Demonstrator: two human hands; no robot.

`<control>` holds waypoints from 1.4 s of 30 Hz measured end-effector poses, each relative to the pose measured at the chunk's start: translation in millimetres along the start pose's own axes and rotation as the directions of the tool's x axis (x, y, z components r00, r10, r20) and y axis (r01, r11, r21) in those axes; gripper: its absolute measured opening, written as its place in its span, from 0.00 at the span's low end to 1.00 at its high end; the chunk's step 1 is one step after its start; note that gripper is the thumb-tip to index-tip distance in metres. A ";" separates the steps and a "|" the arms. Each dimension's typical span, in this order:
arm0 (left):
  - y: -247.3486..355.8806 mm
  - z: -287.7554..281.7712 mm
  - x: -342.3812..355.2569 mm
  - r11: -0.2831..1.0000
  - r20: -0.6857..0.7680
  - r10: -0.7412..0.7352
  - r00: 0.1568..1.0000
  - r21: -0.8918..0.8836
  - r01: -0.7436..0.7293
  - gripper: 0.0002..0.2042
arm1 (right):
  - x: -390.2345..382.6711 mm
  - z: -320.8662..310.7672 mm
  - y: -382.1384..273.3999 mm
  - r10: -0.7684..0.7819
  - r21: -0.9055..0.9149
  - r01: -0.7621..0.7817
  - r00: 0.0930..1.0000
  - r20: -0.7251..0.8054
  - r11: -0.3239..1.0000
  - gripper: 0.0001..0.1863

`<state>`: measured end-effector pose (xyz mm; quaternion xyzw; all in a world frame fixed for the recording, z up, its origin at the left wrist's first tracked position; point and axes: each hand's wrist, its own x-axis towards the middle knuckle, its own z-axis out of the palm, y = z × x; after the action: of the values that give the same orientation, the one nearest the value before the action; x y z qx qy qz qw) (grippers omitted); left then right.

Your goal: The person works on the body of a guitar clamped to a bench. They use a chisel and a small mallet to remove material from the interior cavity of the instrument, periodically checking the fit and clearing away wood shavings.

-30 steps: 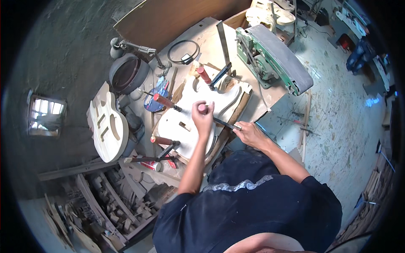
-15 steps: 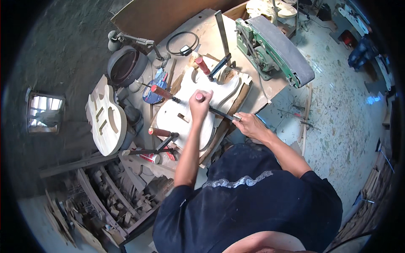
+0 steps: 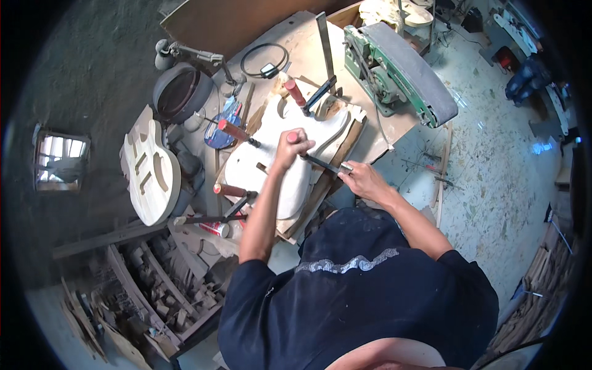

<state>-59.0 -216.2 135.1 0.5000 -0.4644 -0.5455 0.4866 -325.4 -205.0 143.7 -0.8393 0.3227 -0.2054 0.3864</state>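
Three clamps (image 3: 233, 131) already on the guitar body (image 3: 290, 183), left hand (image 3: 287, 155) fisted round a fourth's handle (image 3: 292, 137), right hand (image 3: 365, 183) gripping its bar (image 3: 321, 163), can't tell how tight.

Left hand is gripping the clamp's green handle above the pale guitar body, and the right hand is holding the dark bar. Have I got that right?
Only the colour is wrong: the head view shows the handle is red, not green. The left hand grips it above the pale guitar body, and the right hand holds the dark bar.

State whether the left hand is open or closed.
Closed: the left hand is curled around a red clamp handle, whose round end pokes out.
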 end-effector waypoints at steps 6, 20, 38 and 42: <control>-7.6 69.4 2.2 0.984 -0.795 0.173 0.581 0.160 -0.073 0.17 | 2.3 4.9 7.2 -0.061 -0.008 0.060 0.997 -0.039 0.998 0.08; -21.0 65.5 -0.9 0.960 -0.775 0.250 0.580 0.278 -0.042 0.20 | -0.9 1.4 -9.9 0.052 0.046 -0.053 0.998 0.019 0.998 0.08; -25.0 66.7 4.8 0.955 -0.782 0.268 0.563 0.291 -0.052 0.22 | 0.6 1.2 -5.8 0.003 0.052 -0.002 1.000 -0.005 0.999 0.09; -30.4 29.4 -0.3 0.972 -0.523 0.188 0.831 0.223 -0.079 0.18 | 1.2 3.1 -4.3 0.009 0.052 -0.008 1.000 -0.011 0.999 0.08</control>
<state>-90.3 -212.4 106.9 0.6442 -0.3925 -0.2996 0.5842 -321.1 -202.1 145.3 -0.8266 0.3228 -0.2165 0.4070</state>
